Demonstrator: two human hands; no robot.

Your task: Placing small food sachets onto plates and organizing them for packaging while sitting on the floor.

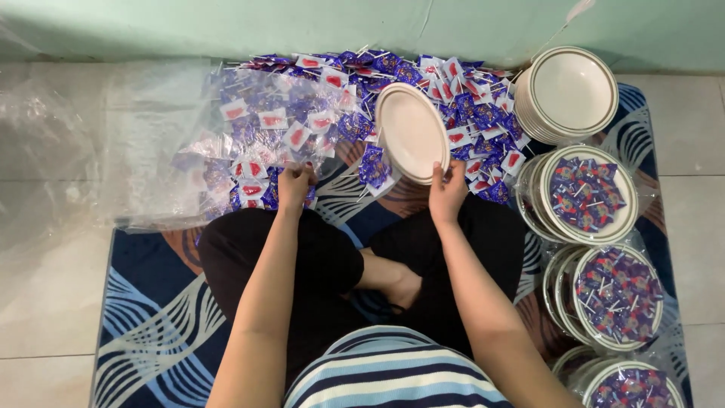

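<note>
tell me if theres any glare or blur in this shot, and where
Head view: soft, even light with faint shadows; pale glare on the clear plastic sheet at the left; the left hand looks slightly smeared among the wrapped candies; the right hand and the tilted plate it grips are sharp.

Person sits cross-legged, both bare arms stretched forward over knees. Left hand (294,185) low, palm down, fingers curled and pinching, wrist straight. Right hand (447,190) raised little higher, fingers spread upward, thumb on near side, closed in grip at edge of what it holds. Forearms almost parallel, elbows close to body. Hands well apart.
</note>
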